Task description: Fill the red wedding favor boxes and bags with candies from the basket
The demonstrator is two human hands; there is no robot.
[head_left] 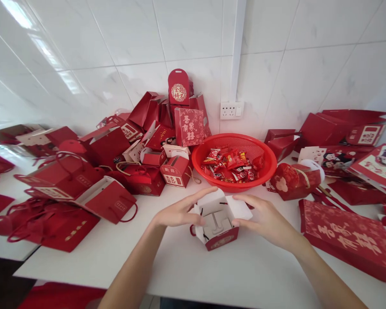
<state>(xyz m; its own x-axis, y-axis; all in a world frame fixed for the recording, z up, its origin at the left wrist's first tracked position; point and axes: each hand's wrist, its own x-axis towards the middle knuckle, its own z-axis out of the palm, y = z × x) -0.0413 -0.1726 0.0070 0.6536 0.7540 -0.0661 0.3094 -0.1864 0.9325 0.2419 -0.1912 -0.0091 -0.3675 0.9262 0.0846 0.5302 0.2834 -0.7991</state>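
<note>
A small red box (pixel 223 239) with a white inside stands on the white table, its top flaps spread and no contents showing in it. My left hand (pixel 183 210) is at its left side, thumb and fingers apart around the left flap. On the other side my right hand (pixel 260 214) has its thumb and fingers on the raised white right flap. Just behind the box sits a red plastic basket (pixel 197 165) holding several wrapped candies (pixel 234 159).
Red gift boxes and bags (pixel 106 197) crowd the table (pixel 180 274) at left. More boxes stand at right, including a flat red box (pixel 347 240) near my right forearm. A tiled wall with a socket (pixel 231 110) rises behind. The table's front edge is near me.
</note>
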